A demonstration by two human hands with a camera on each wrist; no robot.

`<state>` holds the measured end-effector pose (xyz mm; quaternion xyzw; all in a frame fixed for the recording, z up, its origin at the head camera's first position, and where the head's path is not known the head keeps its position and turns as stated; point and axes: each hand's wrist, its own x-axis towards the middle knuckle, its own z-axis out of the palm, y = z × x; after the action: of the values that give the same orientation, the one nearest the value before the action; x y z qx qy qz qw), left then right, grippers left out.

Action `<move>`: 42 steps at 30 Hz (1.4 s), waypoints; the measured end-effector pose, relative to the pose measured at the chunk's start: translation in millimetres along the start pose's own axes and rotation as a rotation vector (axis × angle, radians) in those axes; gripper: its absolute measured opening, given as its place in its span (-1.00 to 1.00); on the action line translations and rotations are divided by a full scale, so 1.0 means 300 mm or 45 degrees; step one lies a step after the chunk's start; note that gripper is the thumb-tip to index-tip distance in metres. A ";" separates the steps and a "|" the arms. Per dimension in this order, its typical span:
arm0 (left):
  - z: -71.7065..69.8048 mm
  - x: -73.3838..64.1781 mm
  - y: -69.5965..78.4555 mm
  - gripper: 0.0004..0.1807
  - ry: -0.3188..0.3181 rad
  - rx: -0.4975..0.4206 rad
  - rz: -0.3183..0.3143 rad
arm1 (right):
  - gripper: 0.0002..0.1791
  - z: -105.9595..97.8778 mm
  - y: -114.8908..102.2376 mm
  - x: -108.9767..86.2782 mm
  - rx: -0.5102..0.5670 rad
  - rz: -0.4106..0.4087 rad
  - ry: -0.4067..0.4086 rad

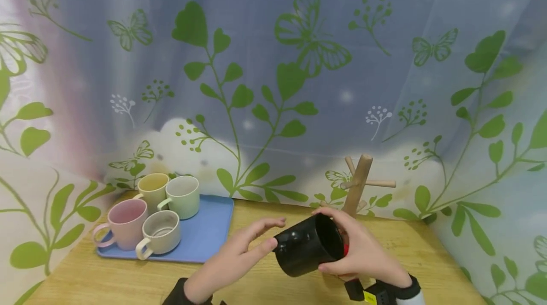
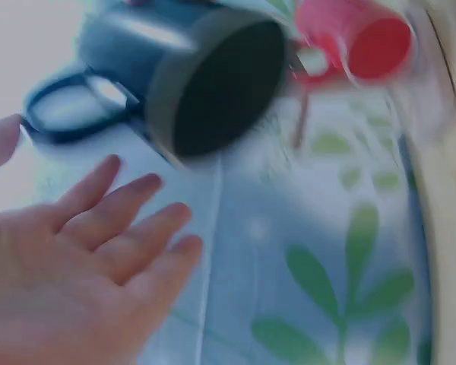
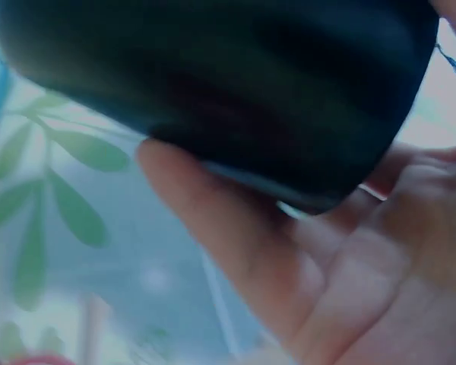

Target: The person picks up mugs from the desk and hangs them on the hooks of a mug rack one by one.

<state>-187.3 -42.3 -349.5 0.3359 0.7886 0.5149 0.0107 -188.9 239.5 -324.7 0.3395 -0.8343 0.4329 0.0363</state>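
Note:
A glossy black mug is tilted on its side above the table, its mouth toward the right. My right hand grips it at the mouth end, thumb and fingers on opposite sides. Near the mug's base, my left hand is spread with its thumb tip right at the edge. In the left wrist view, the palm of that hand faces up, fingers loosely extended below the mug's handle. A red mug shows beyond the black one; in the head view my right hand mostly hides it.
A wooden mug tree with pegs stands behind the right hand. On the left, a blue tray bears a yellow mug, a pale green mug, a pink mug and a beige mug. A patterned curtain hangs behind the table.

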 end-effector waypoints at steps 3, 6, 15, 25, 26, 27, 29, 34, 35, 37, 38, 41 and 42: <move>-0.018 0.007 -0.049 -0.41 -0.002 0.216 -0.055 | -0.04 -0.062 -0.024 -0.044 -0.034 -0.060 0.181; -0.031 0.012 -0.127 -0.23 0.002 0.403 -0.144 | 0.05 -0.131 -0.051 -0.106 -0.208 -0.036 0.439; -0.067 -0.012 -0.361 -0.09 -0.029 0.757 -0.591 | -0.03 -0.276 -0.045 -0.254 0.243 0.022 1.437; -0.073 -0.038 -0.454 -0.05 0.074 0.801 -0.821 | -0.09 -0.317 0.110 -0.241 0.169 0.689 1.839; -0.070 -0.037 -0.454 -0.05 0.067 0.807 -0.827 | -0.08 -0.320 0.131 -0.236 0.157 0.760 1.799; -0.067 -0.037 -0.454 -0.06 0.061 0.814 -0.831 | -0.06 -0.323 0.150 -0.233 0.121 0.827 1.749; -0.062 -0.035 -0.454 -0.07 0.050 0.824 -0.843 | 0.00 -0.326 0.184 -0.229 0.065 0.922 1.617; -0.052 -0.031 -0.458 -0.05 0.055 0.846 -0.872 | 0.15 -0.305 0.270 -0.205 -0.132 1.006 1.260; -0.050 -0.030 -0.457 -0.04 0.054 0.848 -0.878 | 0.16 -0.298 0.289 -0.198 -0.184 1.006 1.200; -0.045 -0.029 -0.457 -0.03 0.046 0.849 -0.886 | 0.19 -0.284 0.322 -0.188 -0.303 0.996 1.085; -0.043 -0.029 -0.455 -0.02 0.040 0.849 -0.890 | 0.21 -0.278 0.337 -0.184 -0.353 1.002 1.028; -0.039 -0.032 -0.451 -0.02 0.024 0.840 -0.900 | 0.22 -0.261 0.369 -0.171 -0.433 0.988 0.886; -0.039 -0.032 -0.450 -0.02 0.021 0.838 -0.901 | 0.23 -0.256 0.375 -0.166 -0.449 0.986 0.843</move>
<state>-254.1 -89.9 -457.6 0.0284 0.9756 0.2054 0.0723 -235.8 367.8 -373.0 -0.1589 -0.9024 0.3518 0.1913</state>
